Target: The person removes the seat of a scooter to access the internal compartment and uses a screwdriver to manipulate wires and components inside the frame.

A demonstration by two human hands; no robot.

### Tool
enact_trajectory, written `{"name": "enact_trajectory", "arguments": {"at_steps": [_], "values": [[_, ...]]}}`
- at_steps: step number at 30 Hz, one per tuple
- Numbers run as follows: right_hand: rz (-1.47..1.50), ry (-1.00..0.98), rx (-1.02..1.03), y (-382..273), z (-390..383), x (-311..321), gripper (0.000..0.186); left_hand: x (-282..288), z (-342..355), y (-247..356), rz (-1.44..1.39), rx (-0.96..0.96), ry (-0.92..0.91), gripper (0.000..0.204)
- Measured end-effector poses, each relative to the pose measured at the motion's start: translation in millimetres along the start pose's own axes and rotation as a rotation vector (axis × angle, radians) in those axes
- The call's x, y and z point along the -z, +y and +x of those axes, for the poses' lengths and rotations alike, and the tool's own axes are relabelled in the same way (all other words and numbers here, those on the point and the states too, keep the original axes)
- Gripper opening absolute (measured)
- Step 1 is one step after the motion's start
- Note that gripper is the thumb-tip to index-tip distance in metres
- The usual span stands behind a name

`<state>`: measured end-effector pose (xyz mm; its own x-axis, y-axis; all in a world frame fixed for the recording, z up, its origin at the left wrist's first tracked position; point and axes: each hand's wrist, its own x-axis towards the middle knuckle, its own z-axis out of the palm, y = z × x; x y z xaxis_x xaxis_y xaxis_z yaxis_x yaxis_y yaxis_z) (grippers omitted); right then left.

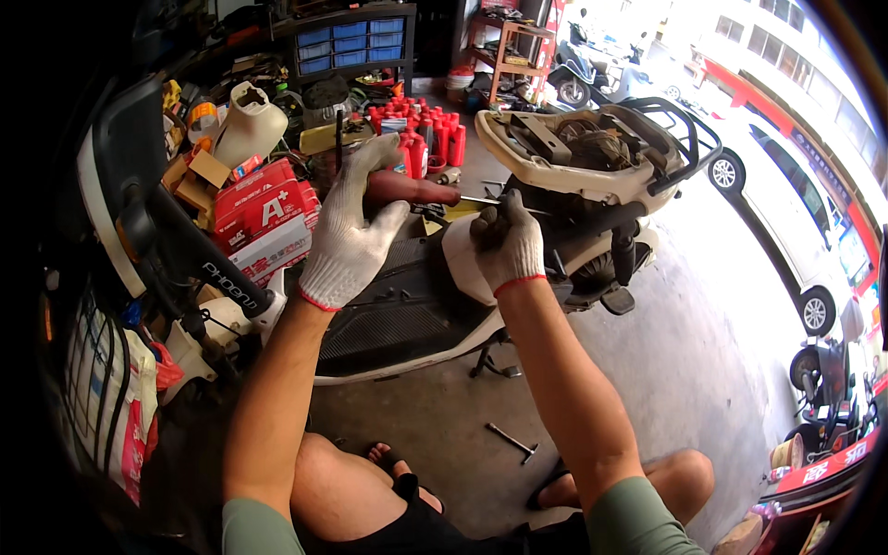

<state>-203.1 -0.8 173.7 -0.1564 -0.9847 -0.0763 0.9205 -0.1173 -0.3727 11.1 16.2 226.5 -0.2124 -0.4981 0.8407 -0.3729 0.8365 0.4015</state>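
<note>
Both my hands wear white knitted gloves with red cuffs. My left hand (350,222) is around the butt of a screwdriver with a thick dark-red handle (412,190), the thumb below and the fingers above. Its thin metal shaft (481,201) points right, toward my right hand. My right hand (511,242), its glove blackened at the fingers, is closed near the shaft's tip; what it grips is hidden. Both hands are over a partly stripped white scooter (462,259) with a ribbed black footboard (393,328) and an opened rear section (592,153).
A T-handled tool (511,442) lies on the concrete floor between my feet. Red bottles (430,129) stand behind the scooter. Red and white cartons (266,217) are piled at left, near blue drawers (350,42). A white car (777,194) is parked outside at right.
</note>
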Motion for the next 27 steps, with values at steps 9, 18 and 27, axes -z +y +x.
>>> {"name": "enact_trajectory", "arguments": {"at_steps": [9,18,27], "values": [[0.015,0.034,0.051,0,-1,-2,0.02,-10,-2,-4,-0.07,0.078,0.043,0.051],[0.033,0.1,0.044,3,-3,-6,0.022,-5,-1,2,-0.122,0.36,0.035,0.028],[-0.024,0.127,0.022,2,5,1,0.026,-8,-8,3,-0.198,0.216,0.052,0.046]]}}
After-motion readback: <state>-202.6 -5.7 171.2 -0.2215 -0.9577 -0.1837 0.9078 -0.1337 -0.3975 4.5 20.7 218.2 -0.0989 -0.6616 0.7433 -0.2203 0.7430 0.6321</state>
